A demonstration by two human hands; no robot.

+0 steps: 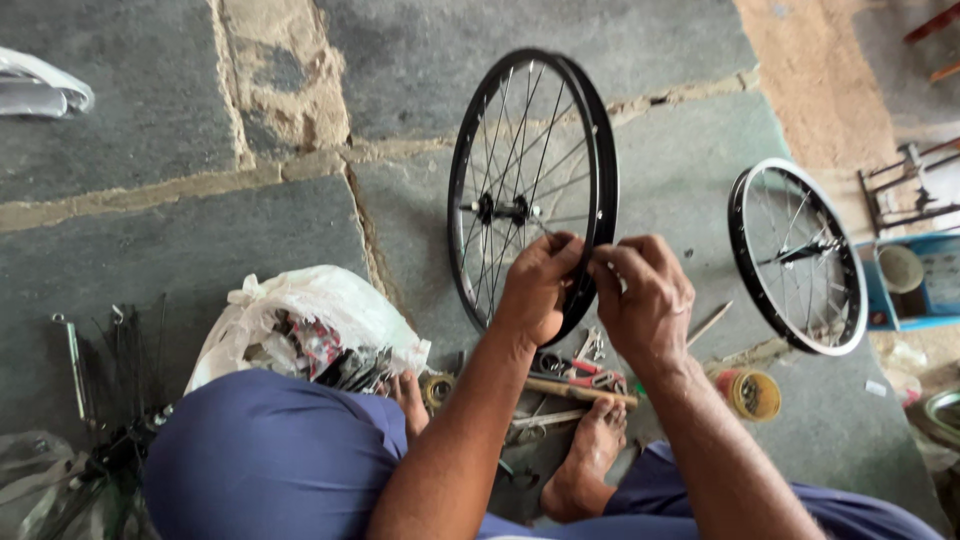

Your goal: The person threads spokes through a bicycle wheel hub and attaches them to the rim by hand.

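A white crumpled plastic bag [300, 315] lies at your left knee. Your left hand [535, 290] and right hand [645, 300] both pinch closed on the rim of the black spoked bicycle wheel [530, 180] standing upright on the stone floor [180, 240]; a second black wheel [797, 255] stands further right.

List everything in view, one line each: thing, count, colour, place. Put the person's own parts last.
spoked wheel rim: 1, black, upright at centre, held at its lower edge
second wheel rim: 1, black with pale edge, upright at right
plastic bag: 1, white, on the floor left of centre, small parts inside
loose spokes: a bundle, dark, lower left
hand tools: several, red-handled and metal, on the floor between the feet
small tin: 1, yellow, right of the feet
blue box: 1, right edge
stone floor: grey slabs
left hand: on the rim
right hand: on the rim
right foot: bare, bottom centre
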